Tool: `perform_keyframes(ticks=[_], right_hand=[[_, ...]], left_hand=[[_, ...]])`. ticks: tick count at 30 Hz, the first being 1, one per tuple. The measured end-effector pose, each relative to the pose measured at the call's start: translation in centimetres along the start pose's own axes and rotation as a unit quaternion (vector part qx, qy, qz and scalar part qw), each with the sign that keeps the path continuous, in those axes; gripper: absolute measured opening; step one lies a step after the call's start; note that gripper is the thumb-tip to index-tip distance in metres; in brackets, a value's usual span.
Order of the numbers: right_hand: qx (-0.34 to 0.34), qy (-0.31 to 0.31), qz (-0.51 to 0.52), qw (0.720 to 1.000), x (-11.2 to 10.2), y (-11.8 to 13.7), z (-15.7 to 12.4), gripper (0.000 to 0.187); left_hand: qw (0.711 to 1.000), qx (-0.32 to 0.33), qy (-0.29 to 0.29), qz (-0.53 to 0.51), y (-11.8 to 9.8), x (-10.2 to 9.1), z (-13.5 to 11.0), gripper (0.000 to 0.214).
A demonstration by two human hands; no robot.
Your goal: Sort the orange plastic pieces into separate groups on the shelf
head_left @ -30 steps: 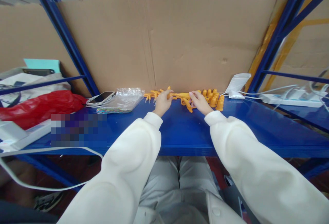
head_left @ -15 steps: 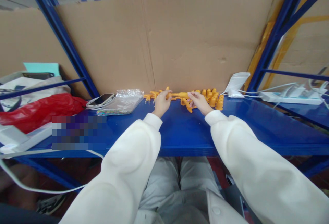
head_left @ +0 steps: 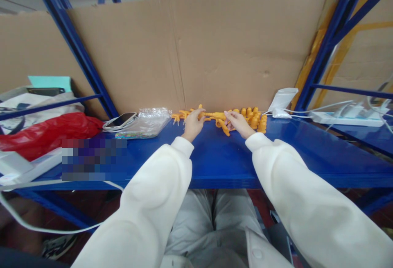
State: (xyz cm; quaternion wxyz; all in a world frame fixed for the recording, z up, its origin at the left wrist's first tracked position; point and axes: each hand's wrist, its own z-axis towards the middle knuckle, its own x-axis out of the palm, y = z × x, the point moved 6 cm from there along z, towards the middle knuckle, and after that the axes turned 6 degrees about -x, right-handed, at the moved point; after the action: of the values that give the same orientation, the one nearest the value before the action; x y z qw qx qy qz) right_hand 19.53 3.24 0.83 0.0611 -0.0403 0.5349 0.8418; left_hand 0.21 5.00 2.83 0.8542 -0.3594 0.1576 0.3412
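Toward the back of the blue shelf, a slim orange plastic piece [head_left: 214,115] stretches between my two hands. My left hand [head_left: 193,122] is closed around its left end, the grip partly hidden. Thumb and fingers of my right hand [head_left: 238,122] pinch the right end. Just below that hand lies a curved orange piece [head_left: 222,126]. Behind and beyond my right hand are several knobby orange pieces [head_left: 254,117]. To the left of my left hand sit orange branching pieces [head_left: 177,116] with small metal-looking bits hanging from them; their kind is too small to tell.
On the blue shelf [head_left: 221,161], clear plastic bags [head_left: 150,123] and a phone [head_left: 123,119] with a white cable lie left. Farther left is a red bag [head_left: 52,132]. A white adapter [head_left: 281,113] and power strip [head_left: 346,116] are right. A cardboard sheet [head_left: 215,51] stands behind.
Both hands stay almost in place on the slim orange piece. The curved piece below my right hand looks slightly shifted; the whole view has moved a touch.
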Motion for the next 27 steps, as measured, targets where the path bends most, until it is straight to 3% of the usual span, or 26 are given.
perform_keyframes(ticks=[12, 17, 23, 27], right_hand=[[0.008, 0.019, 0.004, 1.000, 0.1, -0.5, 0.1, 0.013], [-0.058, 0.040, -0.019, 0.997, -0.2, -0.6, 0.7, 0.022], [-0.176, 0.046, -0.149, 0.972, -1.0, 0.3, 0.9, 0.027], [-0.195, 0.035, -0.175, 0.964, -1.1, 0.8, 0.8, 0.032]], left_hand=[[1.000, -0.004, 0.000, 0.013, 0.0, -0.2, 0.0, 0.033], [1.000, -0.009, 0.000, 0.012, -0.1, -0.3, 0.0, 0.035], [1.000, -0.023, 0.004, 0.009, -0.2, -0.3, 0.0, 0.034], [1.000, -0.027, 0.002, 0.001, 0.0, -0.3, 0.0, 0.034]])
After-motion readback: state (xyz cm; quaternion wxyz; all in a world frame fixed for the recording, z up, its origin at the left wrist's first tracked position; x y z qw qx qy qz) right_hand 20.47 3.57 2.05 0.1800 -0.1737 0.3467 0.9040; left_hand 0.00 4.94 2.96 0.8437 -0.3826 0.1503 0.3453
